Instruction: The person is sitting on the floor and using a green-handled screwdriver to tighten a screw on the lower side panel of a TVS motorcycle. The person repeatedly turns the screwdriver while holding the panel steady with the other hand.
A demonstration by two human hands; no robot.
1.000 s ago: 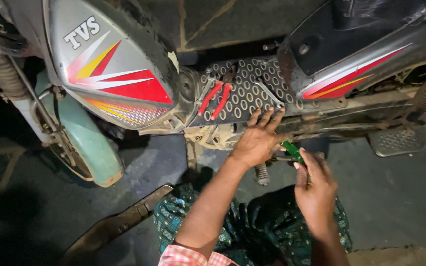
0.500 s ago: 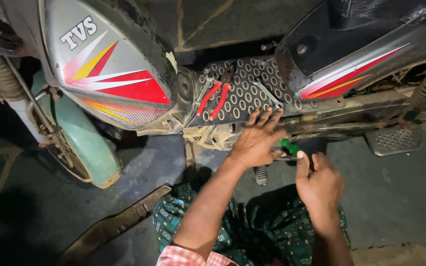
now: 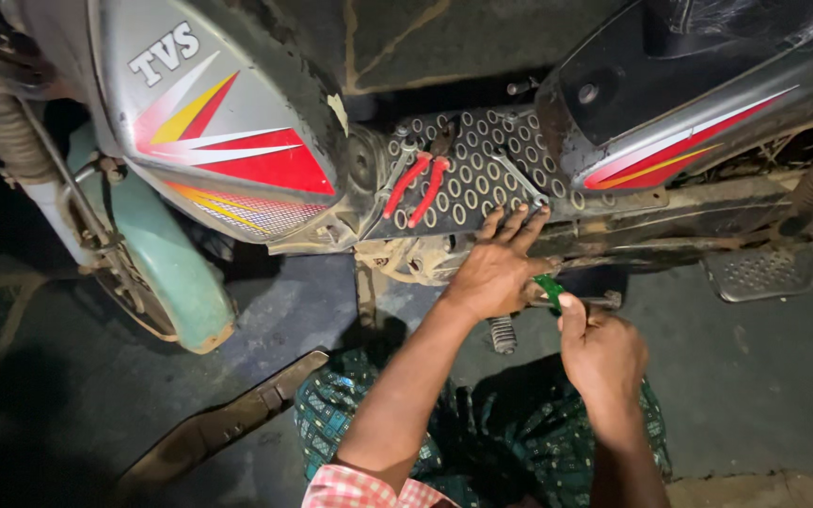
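My left hand (image 3: 498, 268) rests palm-down on the edge of the scooter's perforated footboard (image 3: 482, 165), fingers spread over its rim. Just right of it, my right hand (image 3: 599, 353) is closed around a green-handled tool (image 3: 549, 290) whose metal shaft points toward the frame under the footboard. Red-handled pliers (image 3: 418, 186) lie on the footboard, up and left of my left hand. What the tool tip touches is hidden behind my left hand.
The scooter's silver and red side panel (image 3: 228, 141) and pale green rear mudguard (image 3: 176, 282) are at left. A metal footrest (image 3: 759, 273) sticks out at right. A dark curved panel (image 3: 223, 423) lies on the floor by my patterned cloth (image 3: 482, 442).
My right hand has edged up and left with the green tool, closer to my left hand. The left hand stays on the footboard edge.
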